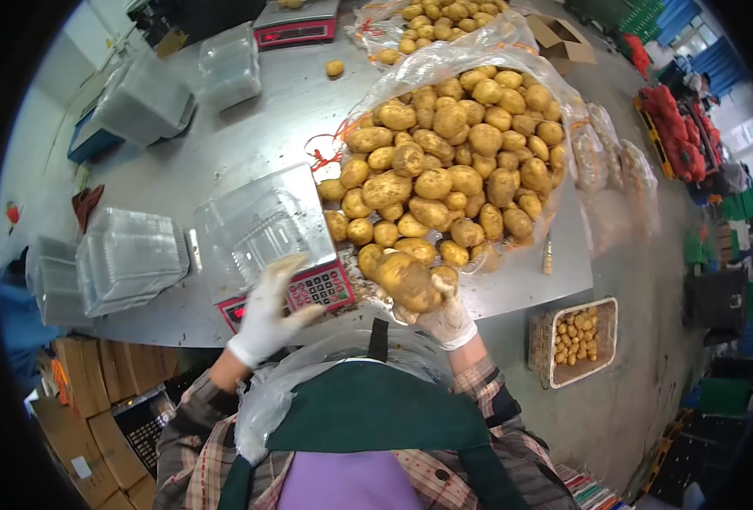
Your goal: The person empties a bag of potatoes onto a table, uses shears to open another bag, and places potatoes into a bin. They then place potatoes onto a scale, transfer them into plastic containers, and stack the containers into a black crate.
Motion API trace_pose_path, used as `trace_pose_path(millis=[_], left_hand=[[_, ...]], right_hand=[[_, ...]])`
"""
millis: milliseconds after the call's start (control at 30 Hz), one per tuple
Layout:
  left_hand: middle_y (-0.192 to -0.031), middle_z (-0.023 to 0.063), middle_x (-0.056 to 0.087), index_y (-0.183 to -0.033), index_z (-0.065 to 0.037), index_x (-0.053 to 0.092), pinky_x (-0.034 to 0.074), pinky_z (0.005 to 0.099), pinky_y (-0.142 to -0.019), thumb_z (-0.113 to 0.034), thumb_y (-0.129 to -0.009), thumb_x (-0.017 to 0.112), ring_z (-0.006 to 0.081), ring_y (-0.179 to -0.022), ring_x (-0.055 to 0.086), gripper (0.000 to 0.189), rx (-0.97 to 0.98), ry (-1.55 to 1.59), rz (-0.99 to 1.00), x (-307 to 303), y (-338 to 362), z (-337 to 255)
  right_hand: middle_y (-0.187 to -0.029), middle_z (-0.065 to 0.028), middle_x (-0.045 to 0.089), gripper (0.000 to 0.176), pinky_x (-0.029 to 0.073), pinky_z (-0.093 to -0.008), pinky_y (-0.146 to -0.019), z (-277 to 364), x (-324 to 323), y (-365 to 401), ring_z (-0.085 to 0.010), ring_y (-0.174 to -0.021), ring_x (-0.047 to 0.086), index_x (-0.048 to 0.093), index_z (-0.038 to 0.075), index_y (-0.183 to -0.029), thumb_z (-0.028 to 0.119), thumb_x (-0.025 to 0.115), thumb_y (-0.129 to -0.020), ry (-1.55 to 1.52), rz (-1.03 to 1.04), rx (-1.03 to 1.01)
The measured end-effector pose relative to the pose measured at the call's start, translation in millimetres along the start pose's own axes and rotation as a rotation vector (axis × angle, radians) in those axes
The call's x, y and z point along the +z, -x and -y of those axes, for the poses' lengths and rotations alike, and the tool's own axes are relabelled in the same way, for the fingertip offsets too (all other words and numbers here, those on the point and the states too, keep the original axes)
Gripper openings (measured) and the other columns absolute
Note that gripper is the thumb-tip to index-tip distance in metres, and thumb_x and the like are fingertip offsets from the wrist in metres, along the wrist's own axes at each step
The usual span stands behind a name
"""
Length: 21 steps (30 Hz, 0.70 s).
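Observation:
My left hand (267,313), in a white glove, is stretched out with thumb and fingers apart, over the near edge of a red digital scale (318,289). Its fingertips are close to a clear plastic container (270,242) on the scale's metal plate; whether they touch cannot be made out. In a soiled white glove, my right hand (448,321) is closed around a large potato (406,282). A smaller potato (444,277) shows by its fingers. Just beyond lies a big heap of potatoes (453,161) spilling from an opened clear plastic bag (512,51).
Stacked clear containers (134,259) stand on the metal table (172,174) at left, with more stacks (147,98) behind. A second scale (295,24) sits at the back. A crate (546,348) of potatoes is on the floor at right. Cardboard boxes (83,425) are at lower left.

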<state>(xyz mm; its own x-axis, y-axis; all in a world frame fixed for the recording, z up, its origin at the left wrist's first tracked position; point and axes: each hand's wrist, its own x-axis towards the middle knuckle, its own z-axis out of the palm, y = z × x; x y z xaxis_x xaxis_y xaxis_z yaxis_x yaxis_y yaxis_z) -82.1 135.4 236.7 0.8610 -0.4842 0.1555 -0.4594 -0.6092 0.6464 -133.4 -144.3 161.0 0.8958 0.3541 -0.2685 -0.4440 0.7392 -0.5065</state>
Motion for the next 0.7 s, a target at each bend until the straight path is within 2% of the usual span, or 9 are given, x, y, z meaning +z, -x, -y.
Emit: trace_pose_path(millis=[100, 133, 233, 367, 500, 567, 633, 667, 700], left_hand=[[-0.137, 0.0175, 0.045, -0.135, -0.003, 0.043, 0.039, 0.0399, -0.104, -0.024, -0.064, 0.084, 0.0317, -0.128, 0.042, 0.085, 0.101, 0.322, 0.145, 14, -34, -38], [-0.137, 0.0173, 0.045, -0.134, -0.003, 0.044, 0.039, 0.0397, -0.104, -0.023, -0.065, 0.084, 0.0317, -0.128, 0.043, 0.082, 0.179, 0.265, 0.172, 21, -42, -37], [-0.134, 0.0162, 0.048, -0.132, -0.005, 0.047, 0.039, 0.0393, -0.105, -0.021, -0.067, 0.082, 0.0313, -0.125, 0.046, 0.076, 0.15, 0.254, 0.142, 39, -44, -24], [-0.13, 0.0153, 0.05, -0.132, -0.006, 0.046, 0.039, 0.0413, -0.102, -0.023, -0.066, 0.082, 0.0339, -0.122, 0.047, 0.077, 0.149, 0.22, 0.017, 61, -39, -21], [-0.131, 0.0143, 0.051, -0.132, -0.008, 0.048, 0.038, 0.0394, -0.104, -0.017, -0.069, 0.08, 0.0315, -0.124, 0.047, 0.071, 0.132, 0.294, 0.017, 72, -44, -27], [-0.131, 0.0128, 0.053, -0.132, -0.008, 0.05, 0.037, 0.0384, -0.106, -0.015, -0.071, 0.08, 0.028, -0.125, 0.048, 0.067, 0.125, 0.229, -0.024, 53, -49, -22], [-0.125, 0.0135, 0.056, -0.124, -0.008, 0.056, 0.042, 0.0367, -0.101, -0.014, -0.075, 0.076, 0.0283, -0.117, 0.052, 0.054, -0.093, 0.278, -0.158, 32, -50, 7], [-0.114, 0.0125, 0.061, -0.12, -0.006, 0.058, 0.045, 0.0354, -0.093, -0.012, -0.079, 0.071, 0.0252, -0.105, 0.058, 0.043, -0.167, 0.195, -0.3, 26, -48, 26], [-0.105, 0.0114, 0.064, -0.116, -0.005, 0.061, 0.048, 0.0331, -0.086, -0.011, -0.083, 0.067, 0.0215, -0.095, 0.06, 0.034, -0.214, 0.115, -0.397, 19, -49, 41]], right_hand=[[-0.125, -0.0136, 0.054, 0.077, 0.052, -0.0341, -0.064, 6, 32, -7, -0.0203, -0.079, 0.061, 0.032, 0.002, -0.143, 0.041, 0.062, -0.084, 0.23, 0.064, 0.059], [-0.136, -0.0124, 0.047, 0.068, 0.051, -0.0275, -0.079, 5, 36, -7, -0.0161, -0.105, 0.057, 0.027, 0.002, -0.146, 0.021, 0.061, -0.09, 0.153, 0.06, 0.092], [-0.139, -0.0129, 0.044, 0.07, 0.047, -0.0272, -0.09, 15, 47, -19, -0.0158, -0.117, 0.05, 0.026, 0.002, -0.146, 0.023, 0.063, -0.09, 0.862, -0.019, -0.196], [-0.135, -0.0156, 0.047, 0.076, 0.045, -0.0289, -0.095, 11, 61, -10, -0.0172, -0.117, 0.05, 0.028, 0.0, -0.145, 0.014, 0.069, -0.082, 0.952, -0.08, -0.295], [-0.122, -0.0123, 0.057, 0.068, 0.052, -0.0231, -0.072, 30, 36, 9, -0.012, -0.101, 0.058, 0.04, -0.001, -0.136, 0.014, 0.072, -0.078, 0.624, -0.312, -0.09], [-0.115, -0.0098, 0.059, 0.045, 0.053, -0.0262, -0.078, 46, -23, 53, -0.0168, -0.094, 0.06, 0.049, 0.0, -0.126, 0.022, 0.063, -0.089, 0.532, -0.459, -0.181], [-0.094, -0.0072, 0.062, 0.041, 0.051, -0.0242, -0.06, 74, -55, 102, -0.0126, -0.081, 0.063, 0.055, 0.005, -0.111, 0.031, 0.069, -0.084, -0.166, -0.755, -0.718], [-0.111, -0.0124, 0.06, 0.051, 0.054, -0.0273, -0.07, 93, -98, 147, -0.0149, -0.093, 0.062, 0.05, 0.004, -0.12, 0.036, 0.067, -0.085, -0.682, -0.407, -0.872], [-0.12, -0.0169, 0.058, 0.055, 0.055, -0.0311, -0.083, 110, -118, 181, -0.018, -0.097, 0.061, 0.048, 0.001, -0.123, 0.037, 0.068, -0.085, -0.411, -0.388, -0.983]])
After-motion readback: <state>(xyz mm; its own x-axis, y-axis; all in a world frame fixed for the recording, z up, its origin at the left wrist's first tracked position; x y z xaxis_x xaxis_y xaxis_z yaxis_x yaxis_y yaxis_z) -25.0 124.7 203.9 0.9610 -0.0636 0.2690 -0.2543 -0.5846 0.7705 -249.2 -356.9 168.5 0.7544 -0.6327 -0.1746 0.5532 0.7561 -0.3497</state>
